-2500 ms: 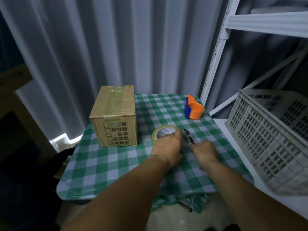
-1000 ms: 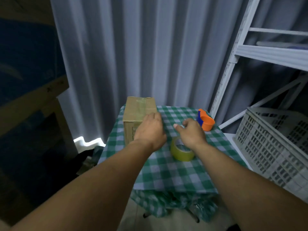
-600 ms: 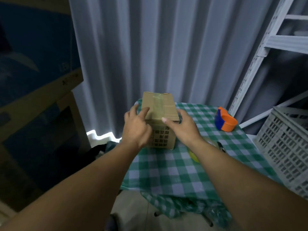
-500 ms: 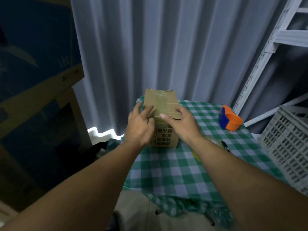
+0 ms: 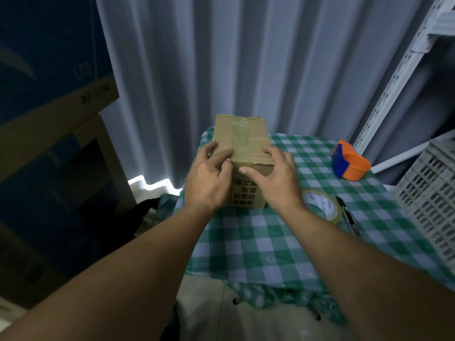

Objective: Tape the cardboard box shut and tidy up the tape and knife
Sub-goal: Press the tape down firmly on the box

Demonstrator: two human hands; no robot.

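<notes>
A small cardboard box [image 5: 242, 139] with a strip of tape along its top stands at the far left of the green checked table [image 5: 266, 239]. My left hand [image 5: 209, 179] grips its left front corner and my right hand [image 5: 275, 179] grips its right front corner, fingers wrapped over the top edge. A roll of yellowish tape [image 5: 325, 205] lies flat just right of my right wrist. The dark utility knife [image 5: 348, 219] lies on the cloth beside the roll.
An orange and blue tape dispenser [image 5: 349, 163] sits at the table's far right. A white plastic crate [image 5: 433, 195] stands to the right under a white metal shelf frame [image 5: 398, 70]. Large cartons [image 5: 49, 119] are stacked on the left. Grey curtain behind.
Both hands left the tape roll and the knife on the cloth, moved left to the box and closed on its front corners. The view swung left.
</notes>
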